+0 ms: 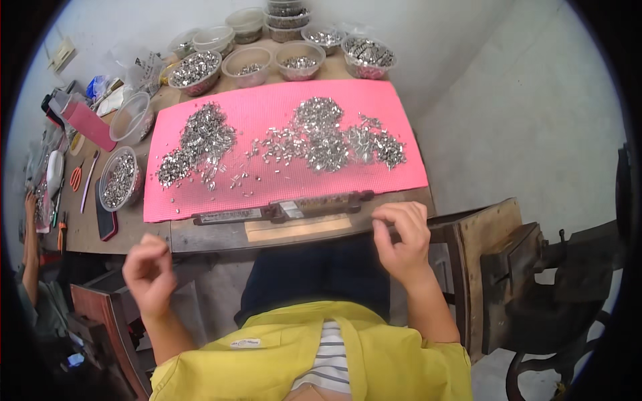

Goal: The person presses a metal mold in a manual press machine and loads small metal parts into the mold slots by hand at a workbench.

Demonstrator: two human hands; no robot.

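Observation:
My left hand [150,275] is raised in front of the table's near edge, its fingers curled in; whatever may be inside it is hidden. At the table's front edge on the right is my right hand [405,242], fingers bent with the thumb close to them; any small thing there is too small to make out. Beyond both hands lies a pink textured mat [267,190]. Small silvery metal pieces form a left heap [207,137] and a right heap [324,137] on it. A dark metal bar-like fixture [287,208] runs along the mat's near edge, between my hands.
Clear plastic bowls of metal parts [299,61] line the back. Another bowl [120,179] stands left of the mat, near a phone [106,212], orange-handled scissors [76,177] and a pink container [90,125]. A wooden stand [488,267] is at right. Another person's arm [31,244] shows far left.

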